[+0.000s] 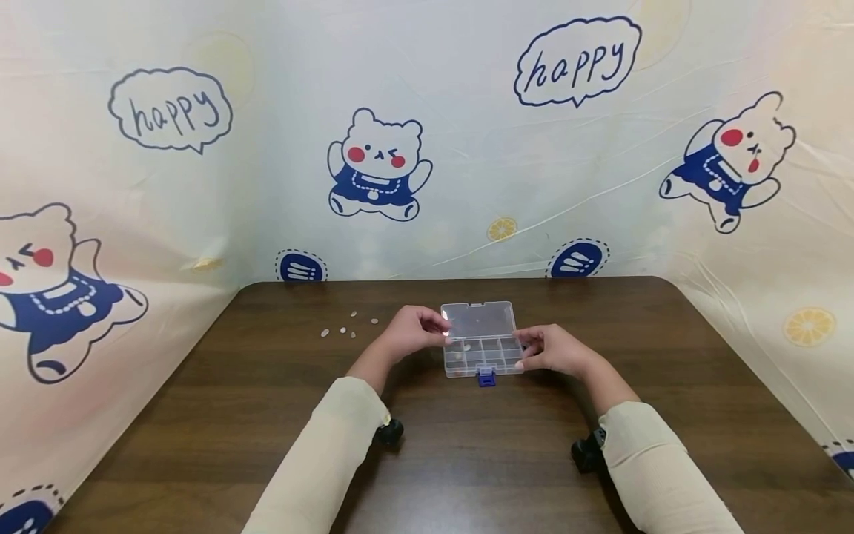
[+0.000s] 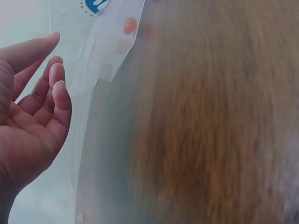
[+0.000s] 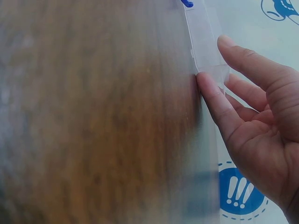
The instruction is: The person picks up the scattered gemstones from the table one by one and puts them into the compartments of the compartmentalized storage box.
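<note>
left hand (image 1: 415, 329): fingers loosely bent, beside the left edge of the clear box (image 1: 494, 345); contact unclear
right hand (image 1: 560, 348): thumb and fingers spread, a fingertip touching the box's right edge
box: on the tabletop (image 1: 467, 460), between the hands; lid (image 1: 477, 320) open at the back, blue latch (image 1: 487, 380) in front
loose pieces (image 1: 325, 333): small, pale, scattered left of the left hand
backdrop (image 1: 467, 74): pale, cartoon bears

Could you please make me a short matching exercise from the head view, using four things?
Things
1. Latch
2. Lid
3. Loose pale pieces
4. Right hand

Places, colours and states
A. scattered to the left of the box
B. at the right side of the box
C. blue
D. clear and open

Pairs: 1-C, 2-D, 3-A, 4-B
</note>
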The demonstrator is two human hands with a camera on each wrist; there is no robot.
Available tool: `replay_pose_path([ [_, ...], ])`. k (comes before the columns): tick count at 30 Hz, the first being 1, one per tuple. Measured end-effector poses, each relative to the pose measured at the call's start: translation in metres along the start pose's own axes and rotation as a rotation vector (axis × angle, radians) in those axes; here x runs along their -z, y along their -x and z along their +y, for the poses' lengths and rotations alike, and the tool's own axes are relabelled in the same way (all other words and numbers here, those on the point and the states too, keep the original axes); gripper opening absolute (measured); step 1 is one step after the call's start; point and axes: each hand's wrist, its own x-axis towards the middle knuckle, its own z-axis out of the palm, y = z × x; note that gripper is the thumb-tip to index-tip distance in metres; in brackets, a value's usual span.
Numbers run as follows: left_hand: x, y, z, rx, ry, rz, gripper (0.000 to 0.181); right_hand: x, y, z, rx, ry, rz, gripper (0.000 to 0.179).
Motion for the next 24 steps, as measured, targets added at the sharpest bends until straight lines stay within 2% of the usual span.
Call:
replay_pose_path([
  [11, 0.010, 0.009, -0.003, -0.019, -0.025, 0.032, 0.025, 0.000, -0.001, 0.001, 0.001, -0.007, -0.003, 0.069],
  [16, 0.016, 0.012, -0.006, -0.018, -0.044, 0.058, 0.024, 0.000, 0.000, 0.001, -0.003, -0.003, -0.004, 0.070],
  [24, 0.027, 0.019, -0.007, 0.004, -0.057, 0.065, 0.032, 0.000, 0.001, 0.000, 0.005, 0.007, -0.001, 0.069],
])
